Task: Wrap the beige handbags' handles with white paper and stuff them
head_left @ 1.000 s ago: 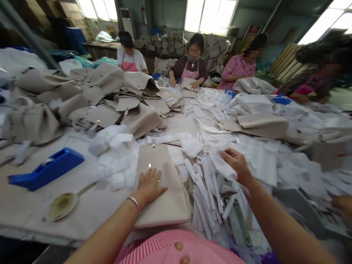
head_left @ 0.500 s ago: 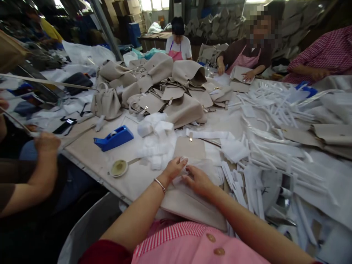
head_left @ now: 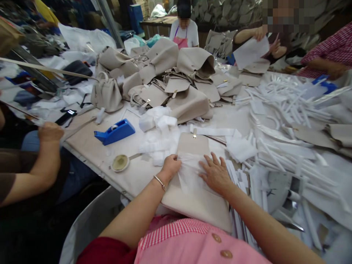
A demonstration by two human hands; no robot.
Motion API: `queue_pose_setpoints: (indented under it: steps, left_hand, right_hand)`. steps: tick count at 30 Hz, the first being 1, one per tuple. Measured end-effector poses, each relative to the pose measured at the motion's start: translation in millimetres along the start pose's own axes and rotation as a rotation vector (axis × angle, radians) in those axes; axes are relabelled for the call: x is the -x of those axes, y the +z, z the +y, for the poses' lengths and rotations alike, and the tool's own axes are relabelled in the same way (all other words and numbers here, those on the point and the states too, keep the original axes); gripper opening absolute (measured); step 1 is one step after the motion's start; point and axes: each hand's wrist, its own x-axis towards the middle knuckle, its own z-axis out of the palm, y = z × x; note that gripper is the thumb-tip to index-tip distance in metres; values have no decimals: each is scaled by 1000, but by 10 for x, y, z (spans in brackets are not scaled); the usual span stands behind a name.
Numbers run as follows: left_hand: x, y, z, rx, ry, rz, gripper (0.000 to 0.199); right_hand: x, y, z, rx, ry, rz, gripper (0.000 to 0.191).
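The left grip is closed in a pinch, apparently on the near-left edge of a thin translucent white sheet; the right grip has its fingers spread, resting on the sheet's right side without grasping. Beneath both lies a flat beige leather-like bag, a gold-coloured metal clasp just beyond them. The step in hand looks like spreading the sheet across the bag; the next move calls for light, even smoothing while the pinched edge stays put. Beyond the left grip, leftward, stands a blue plastic tape dispenser on the bench. No brand, label or writing is legible.
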Motion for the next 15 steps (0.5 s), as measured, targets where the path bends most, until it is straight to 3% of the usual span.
queue_pose_setpoints:
  steps: [4,9,15]
  left_hand:
    - [-43,-40,-28,-76,37,58,16]
    - [-125,-50,-34,-201,215,106,20]
    - [-160,-57,-61,-443,223,124,29]
  right_hand:
    - [-115,-159,-153,5,-40,-8,48]
    - [-216,-334,-428,-116,-170,-103,54]
    - [-279,3,-389,-141,-160,-198,70]
